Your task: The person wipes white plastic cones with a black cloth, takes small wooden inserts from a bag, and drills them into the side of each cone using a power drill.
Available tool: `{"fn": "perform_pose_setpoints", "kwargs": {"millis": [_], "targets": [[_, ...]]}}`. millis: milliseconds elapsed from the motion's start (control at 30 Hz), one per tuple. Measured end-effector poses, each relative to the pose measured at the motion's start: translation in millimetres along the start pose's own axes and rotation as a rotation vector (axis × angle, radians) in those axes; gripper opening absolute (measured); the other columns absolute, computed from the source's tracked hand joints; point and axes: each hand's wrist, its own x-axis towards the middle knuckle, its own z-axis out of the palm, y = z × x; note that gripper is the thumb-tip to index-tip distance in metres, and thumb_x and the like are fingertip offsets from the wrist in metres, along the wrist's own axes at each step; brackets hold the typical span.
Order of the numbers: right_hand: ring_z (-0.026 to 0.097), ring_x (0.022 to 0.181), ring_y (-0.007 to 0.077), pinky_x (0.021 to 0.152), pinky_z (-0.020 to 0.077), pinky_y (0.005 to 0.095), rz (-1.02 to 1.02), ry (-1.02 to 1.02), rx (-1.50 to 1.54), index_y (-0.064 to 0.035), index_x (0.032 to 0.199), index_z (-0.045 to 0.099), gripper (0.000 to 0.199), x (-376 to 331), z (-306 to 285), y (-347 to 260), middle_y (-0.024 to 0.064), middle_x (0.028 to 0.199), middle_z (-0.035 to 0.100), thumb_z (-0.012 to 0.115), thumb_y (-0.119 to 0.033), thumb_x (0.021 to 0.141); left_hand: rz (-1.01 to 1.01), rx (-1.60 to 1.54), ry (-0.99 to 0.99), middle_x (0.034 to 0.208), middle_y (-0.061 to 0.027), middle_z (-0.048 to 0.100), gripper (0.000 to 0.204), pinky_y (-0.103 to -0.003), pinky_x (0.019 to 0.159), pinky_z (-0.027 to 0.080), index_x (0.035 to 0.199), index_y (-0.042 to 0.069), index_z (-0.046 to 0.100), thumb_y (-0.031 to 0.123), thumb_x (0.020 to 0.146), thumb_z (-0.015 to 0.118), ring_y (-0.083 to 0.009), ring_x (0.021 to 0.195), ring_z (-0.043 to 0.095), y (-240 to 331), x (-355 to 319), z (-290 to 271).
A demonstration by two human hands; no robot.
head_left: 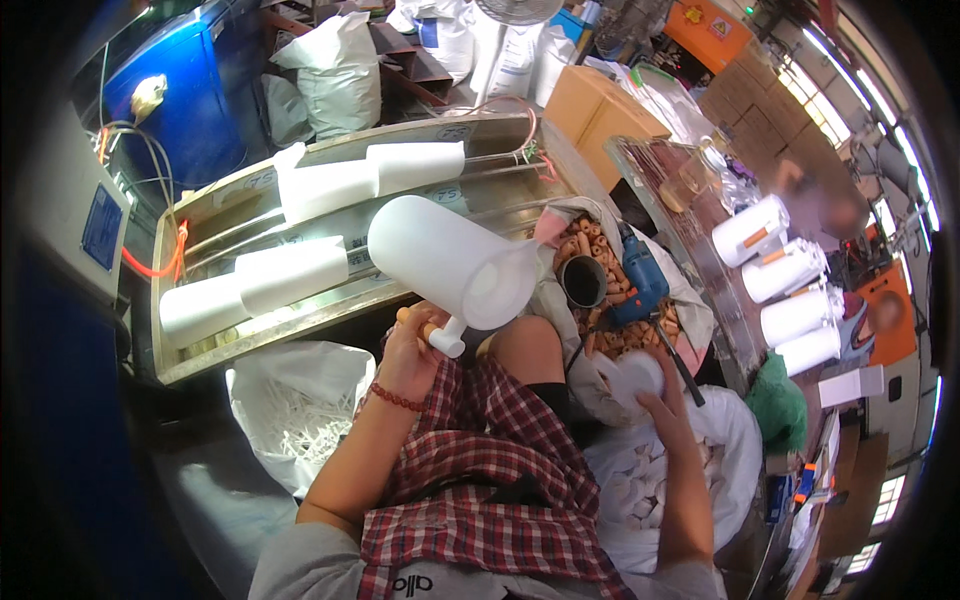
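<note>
My left hand (405, 360) is closed around the brown handle of a large white plastic jug (425, 250). The jug tilts in front of my lap, its wide mouth toward the lower right. At the handle's end juts a white plastic stub (447, 338). To the right, my right hand (672, 405) grips a round white lid (636, 376), slightly blurred. Below that hand is a plastic bag (735, 450) of white pieces. Just beyond it, an open sack (690, 310) is full of brown tubular handles (590, 240). A blue power drill (640, 275) and a dark cup (582, 281) lie on them.
A long trough (265, 362) across the front holds several white jugs (415, 165) on metal rods. Left of my lap stands a bag (255, 385) of thin white strips. Several finished-looking jugs with handles (750, 232) line the right table. A cardboard box (600, 115) stands behind.
</note>
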Motion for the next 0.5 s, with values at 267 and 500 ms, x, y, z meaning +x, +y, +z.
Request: {"fn": "perform_pose_setpoints", "kwargs": {"millis": [267, 500], "targets": [[0.042, 0.121, 0.0344, 0.101, 0.0341, 0.0432, -0.763, 0.168, -0.382, -0.0029, 0.127, 0.044, 0.043, 110.0, 134.1, -88.9, 0.0170, 0.133, 0.042, 0.054, -0.010, 0.085, -0.008, -0.171, -0.161, 0.097, -0.0090, 0.060, 0.023, -0.028, 0.073, 0.053, 0.110, -0.001, 0.048, 0.014, 0.093, 0.049, -0.0161, 0.085, 0.061, 3.7, -22.6, 6.9], [0.049, 0.113, 0.0354, 0.093, 0.0413, 0.0436, -0.818, 0.020, -0.575, -0.0039, 0.123, 0.045, 0.062, 103.9, 132.0, -113.3, 0.0161, 0.130, 0.047, 0.074, -0.025, 0.072, 0.161, -0.065, 0.047, 0.101, -0.0116, 0.060, 0.022, -0.034, 0.077, 0.054, 0.108, -0.001, 0.047, 0.014, 0.093, 0.051, -0.0195, 0.088, 0.061, 21.5, -41.8, 27.7]]}}
